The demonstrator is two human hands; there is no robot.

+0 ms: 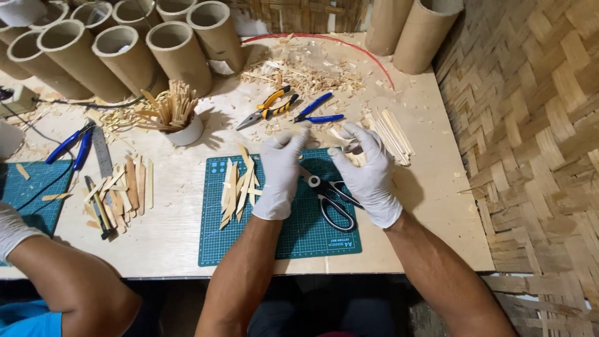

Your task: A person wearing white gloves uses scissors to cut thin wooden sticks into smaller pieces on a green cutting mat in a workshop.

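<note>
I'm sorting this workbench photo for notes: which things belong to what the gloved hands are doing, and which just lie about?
In use:
left hand
right hand, touching a thin wooden stick
cut sticks on the green cutting mat
scissors

Lying about:
yellow-handled pliers
blue-handled pliers
cardboard tubes
cup of sticks
co-worker's arm

A thin, pale wooden strip (355, 151) sits pinched in the fingers of the white-gloved right hand (368, 175), mostly hidden by the glove. The white-gloved left hand (279, 171) hovers beside it above the green cutting mat (281, 237), fingers curled, its grip unclear.
</note>
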